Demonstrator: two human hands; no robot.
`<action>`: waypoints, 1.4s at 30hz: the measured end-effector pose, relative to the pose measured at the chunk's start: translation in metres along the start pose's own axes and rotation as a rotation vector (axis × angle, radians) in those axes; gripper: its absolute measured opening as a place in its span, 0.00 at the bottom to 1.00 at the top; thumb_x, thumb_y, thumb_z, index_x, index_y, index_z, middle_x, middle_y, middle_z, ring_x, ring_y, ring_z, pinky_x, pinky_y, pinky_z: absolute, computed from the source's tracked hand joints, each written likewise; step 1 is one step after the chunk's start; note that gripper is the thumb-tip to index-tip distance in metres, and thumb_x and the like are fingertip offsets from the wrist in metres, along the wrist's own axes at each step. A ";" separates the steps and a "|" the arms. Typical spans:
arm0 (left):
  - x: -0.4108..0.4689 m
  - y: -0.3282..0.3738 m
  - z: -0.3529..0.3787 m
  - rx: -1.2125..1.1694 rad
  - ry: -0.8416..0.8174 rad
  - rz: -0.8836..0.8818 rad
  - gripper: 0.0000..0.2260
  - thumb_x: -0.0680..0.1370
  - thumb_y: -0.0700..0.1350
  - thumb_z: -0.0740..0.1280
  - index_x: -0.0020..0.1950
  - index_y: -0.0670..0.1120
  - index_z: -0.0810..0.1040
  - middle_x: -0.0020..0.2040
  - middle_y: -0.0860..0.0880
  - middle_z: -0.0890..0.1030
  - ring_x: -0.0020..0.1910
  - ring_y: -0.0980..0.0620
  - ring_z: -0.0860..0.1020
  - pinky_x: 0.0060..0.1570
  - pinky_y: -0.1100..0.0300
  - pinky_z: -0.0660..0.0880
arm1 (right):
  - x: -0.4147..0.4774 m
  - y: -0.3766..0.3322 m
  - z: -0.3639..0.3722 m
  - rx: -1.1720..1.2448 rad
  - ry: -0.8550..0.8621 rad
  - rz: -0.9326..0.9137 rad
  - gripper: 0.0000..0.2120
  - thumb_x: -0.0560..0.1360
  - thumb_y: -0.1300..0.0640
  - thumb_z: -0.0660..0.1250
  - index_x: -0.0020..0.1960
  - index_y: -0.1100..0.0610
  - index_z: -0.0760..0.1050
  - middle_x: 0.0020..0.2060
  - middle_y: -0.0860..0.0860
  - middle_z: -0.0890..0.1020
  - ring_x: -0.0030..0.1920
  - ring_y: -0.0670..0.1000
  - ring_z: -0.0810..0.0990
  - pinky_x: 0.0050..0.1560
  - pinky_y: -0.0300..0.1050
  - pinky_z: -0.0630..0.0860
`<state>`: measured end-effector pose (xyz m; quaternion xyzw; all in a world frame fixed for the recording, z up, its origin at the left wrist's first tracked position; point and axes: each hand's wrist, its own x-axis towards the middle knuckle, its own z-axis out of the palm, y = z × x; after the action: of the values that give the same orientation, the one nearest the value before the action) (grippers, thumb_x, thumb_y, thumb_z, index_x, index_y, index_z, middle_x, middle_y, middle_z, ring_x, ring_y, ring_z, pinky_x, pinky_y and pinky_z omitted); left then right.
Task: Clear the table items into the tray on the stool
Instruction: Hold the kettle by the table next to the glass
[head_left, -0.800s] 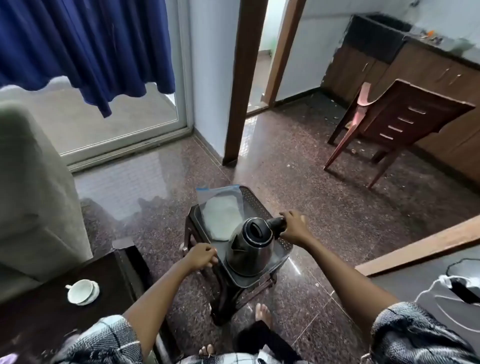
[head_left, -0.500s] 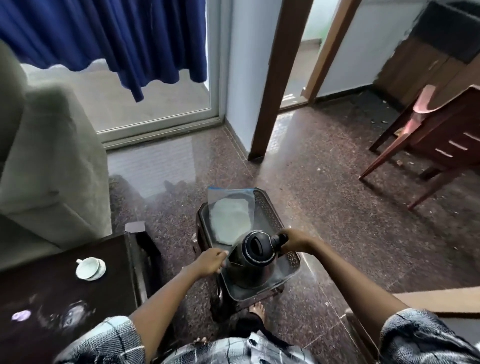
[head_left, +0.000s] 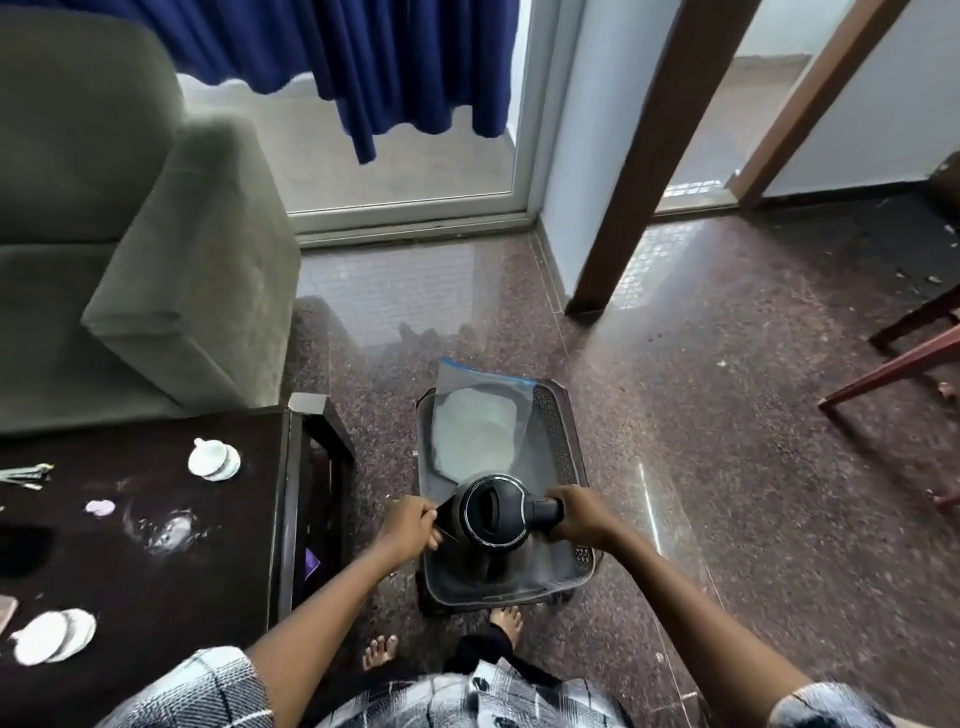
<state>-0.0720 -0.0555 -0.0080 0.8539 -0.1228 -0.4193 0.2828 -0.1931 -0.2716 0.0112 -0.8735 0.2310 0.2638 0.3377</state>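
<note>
A dark metal kettle (head_left: 492, 514) with a black lid stands in the near half of the tray (head_left: 563, 441) on the stool. My right hand (head_left: 579, 514) grips the kettle's black handle. My left hand (head_left: 410, 527) pinches the tray's left rim beside the kettle's spout. A clear zip bag holding a flat white item (head_left: 475, 434) lies in the far half of the tray. On the dark table (head_left: 156, 561) at my left are a white cup on a saucer (head_left: 213, 460), white round plates (head_left: 52, 636), a small lilac piece (head_left: 100, 507) and several sachets (head_left: 23, 475).
A grey-green sofa (head_left: 130, 249) stands behind the table. Wooden door frames (head_left: 639, 182) rise beyond the stool, and a chair's legs (head_left: 904, 358) reach in at the right. My bare feet (head_left: 382, 649) are on the granite floor just below the stool.
The view has swung left and down, so the table and sofa show more. The kettle has settled lower in the tray; both hands keep their hold.
</note>
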 end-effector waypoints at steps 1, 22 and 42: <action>-0.001 0.002 -0.001 -0.008 0.021 -0.009 0.12 0.80 0.37 0.57 0.55 0.35 0.78 0.34 0.40 0.82 0.30 0.50 0.79 0.44 0.55 0.80 | 0.000 0.000 -0.001 0.014 0.011 -0.023 0.09 0.64 0.59 0.74 0.35 0.52 0.74 0.37 0.50 0.77 0.40 0.47 0.74 0.27 0.30 0.63; -0.137 -0.026 -0.112 -0.585 0.394 0.116 0.09 0.79 0.37 0.60 0.43 0.45 0.78 0.26 0.51 0.78 0.20 0.61 0.74 0.24 0.71 0.70 | -0.050 -0.133 -0.024 0.413 0.173 -0.442 0.22 0.51 0.43 0.78 0.37 0.56 0.80 0.34 0.58 0.82 0.36 0.43 0.75 0.40 0.51 0.75; -0.327 -0.306 -0.230 -1.164 0.889 0.052 0.10 0.79 0.41 0.60 0.39 0.44 0.76 0.23 0.52 0.73 0.19 0.61 0.70 0.22 0.70 0.69 | -0.138 -0.422 0.216 0.505 0.089 -0.622 0.17 0.52 0.55 0.83 0.38 0.48 0.82 0.35 0.52 0.85 0.37 0.49 0.81 0.42 0.47 0.76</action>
<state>-0.1020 0.4257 0.1364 0.6516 0.2259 -0.0235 0.7238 -0.1175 0.1940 0.1572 -0.8018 0.0276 0.0459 0.5952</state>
